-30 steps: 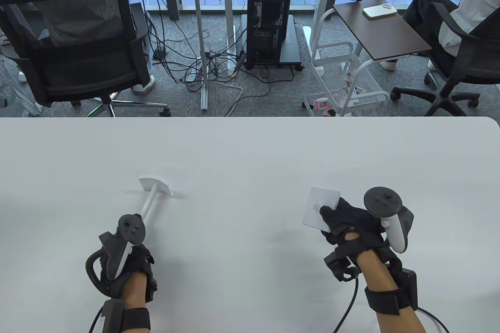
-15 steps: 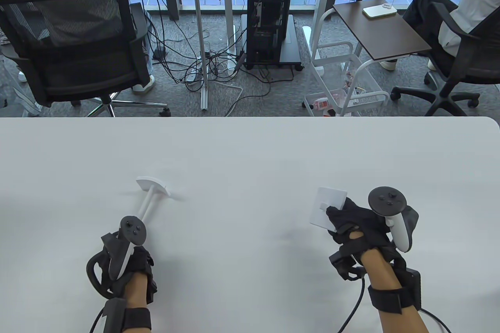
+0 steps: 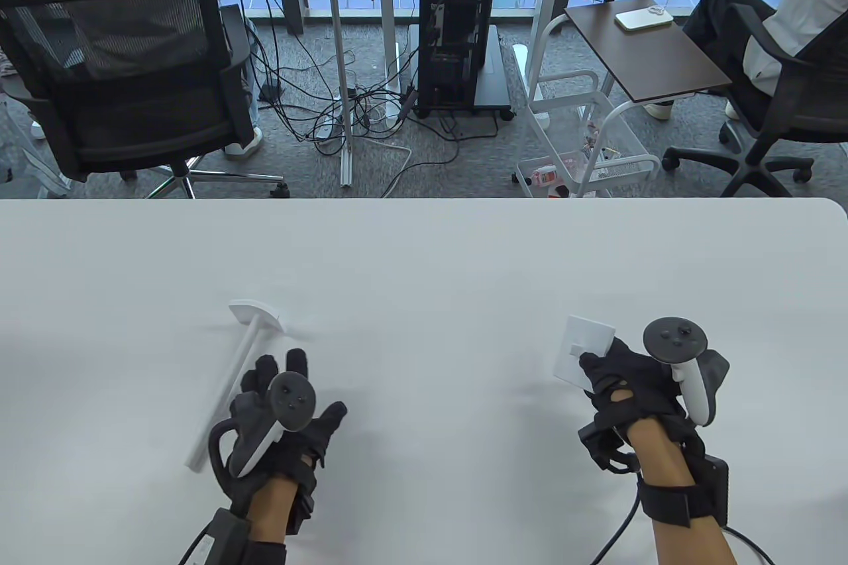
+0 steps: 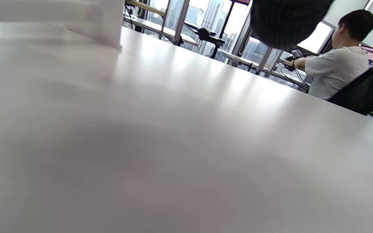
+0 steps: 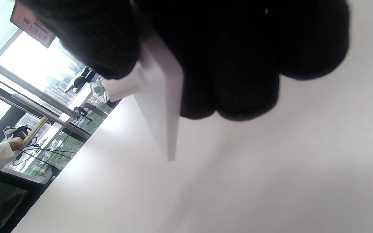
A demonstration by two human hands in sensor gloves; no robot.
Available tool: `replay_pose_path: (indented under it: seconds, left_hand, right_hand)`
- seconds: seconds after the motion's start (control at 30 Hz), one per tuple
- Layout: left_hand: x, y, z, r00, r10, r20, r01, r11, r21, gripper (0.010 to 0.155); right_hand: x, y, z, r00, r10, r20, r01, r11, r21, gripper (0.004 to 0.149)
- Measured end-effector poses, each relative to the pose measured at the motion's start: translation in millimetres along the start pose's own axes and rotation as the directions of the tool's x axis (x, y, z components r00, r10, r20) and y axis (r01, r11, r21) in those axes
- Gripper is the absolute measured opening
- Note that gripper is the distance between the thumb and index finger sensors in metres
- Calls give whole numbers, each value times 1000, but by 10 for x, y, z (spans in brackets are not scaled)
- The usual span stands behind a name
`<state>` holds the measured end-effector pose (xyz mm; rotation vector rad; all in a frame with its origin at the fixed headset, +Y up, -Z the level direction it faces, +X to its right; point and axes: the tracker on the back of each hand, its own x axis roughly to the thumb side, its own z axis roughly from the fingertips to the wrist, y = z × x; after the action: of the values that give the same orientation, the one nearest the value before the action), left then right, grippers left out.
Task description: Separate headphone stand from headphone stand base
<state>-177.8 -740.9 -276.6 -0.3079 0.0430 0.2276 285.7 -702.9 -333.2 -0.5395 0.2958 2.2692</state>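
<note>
Two parts lie well apart: your spread, empty left hand (image 3: 285, 403) sits beside the headphone stand (image 3: 228, 379), whose pole runs away from you, while your right hand (image 3: 619, 376) grips the headphone stand base (image 3: 583, 350).

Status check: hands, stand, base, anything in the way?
Left hand open, off the stand, which lies on the table. Right hand grips the base, apart from the stand. Nothing between them.

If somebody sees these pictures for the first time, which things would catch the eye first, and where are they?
Most striking are the two black-gloved hands low on the white table. The right hand holds the square white headphone stand base at the right. The left hand is spread open beside the white headphone stand, which lies on the table at the left.
</note>
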Motion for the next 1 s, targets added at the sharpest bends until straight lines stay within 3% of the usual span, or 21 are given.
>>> replay_pose_path:
  seconds: [0.1,0.23,0.53,0.73,1.0]
  left_hand:
    - [249,-124,6,993,-99,71,106,989,-100,101]
    - [422,-211,3,983,-136,122,148,985,-91,98]
    - [388,-309,-58,986,-136,92,150,975,-165,96]
    - [389,-304,-56,985,-150,88,163,973,-165,95]
    - [380,-287,-48,985,-155,82,166,973,-159,95]
  right_hand:
    - [-114,-64,-73,999,-14,-43,13,1000,-15,64]
    - [-310,-103,-191,992,-37,-117,35,999,-16,63]
    - [-569,-75,-360,965,-32,-261,24,999,-31,67]
    - [-685,-57,-447,953,70,-294,-93,993,-66,66]
    - [-602,-40,-466,920,216,-327,-255,963,-82,64]
